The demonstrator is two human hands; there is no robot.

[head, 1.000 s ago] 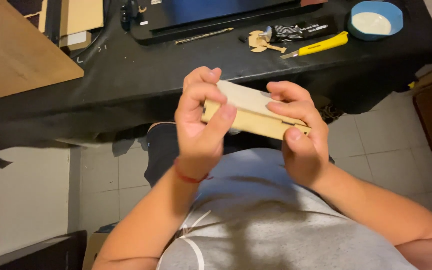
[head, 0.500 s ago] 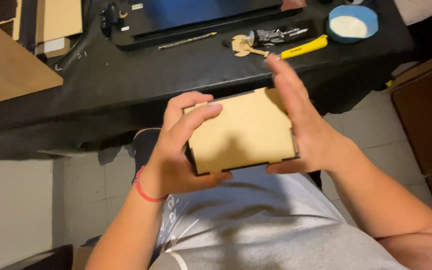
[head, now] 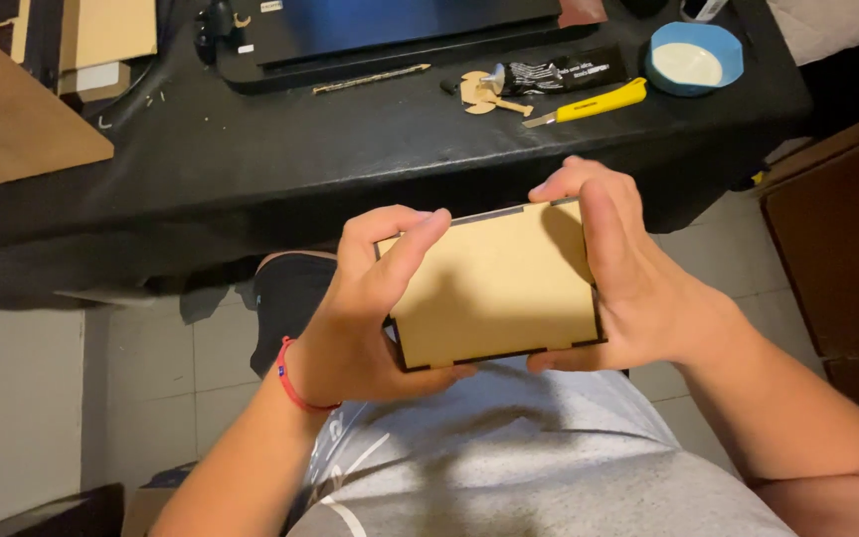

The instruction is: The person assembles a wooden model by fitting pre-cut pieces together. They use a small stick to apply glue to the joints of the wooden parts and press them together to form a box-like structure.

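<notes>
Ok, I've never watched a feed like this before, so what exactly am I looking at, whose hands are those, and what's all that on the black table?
There is no machine here. One camera sits on a person's head and looks down, so you see that person's own two bare hands and grey shirt from above. The left hand, with a red band at the wrist, and the right hand grip a flat, pale wooden box between them, above the lap, with a broad face turned up towards the camera. Beyond it stands a black table. On it lie a yellow utility knife, a blue bowl with something pale inside, a dark tube, small wooden cut-outs, a thin stick and a dark flat device.
</notes>
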